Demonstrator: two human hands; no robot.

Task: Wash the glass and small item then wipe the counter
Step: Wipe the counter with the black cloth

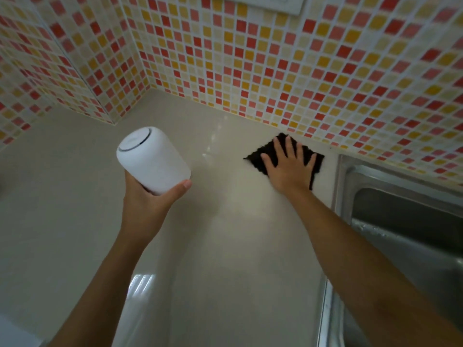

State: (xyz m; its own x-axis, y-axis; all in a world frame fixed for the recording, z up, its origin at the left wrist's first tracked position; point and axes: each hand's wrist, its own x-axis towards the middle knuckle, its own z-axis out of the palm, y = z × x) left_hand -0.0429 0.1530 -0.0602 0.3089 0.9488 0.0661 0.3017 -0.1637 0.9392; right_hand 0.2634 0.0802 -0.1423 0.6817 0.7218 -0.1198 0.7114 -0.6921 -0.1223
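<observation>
Pressing flat, the soft dark cloth [288, 156] is held down by the open-fingered right hand [290, 166]; the smooth white container [152, 160], likely slippery, is gripped by the left hand [147, 199].

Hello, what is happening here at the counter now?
A person is wiping the counter. The right hand presses flat on a dark cloth near the tiled wall, beside the metal sink. The left hand holds a white cylindrical container lifted off the counter, apparently to clear the way.
</observation>
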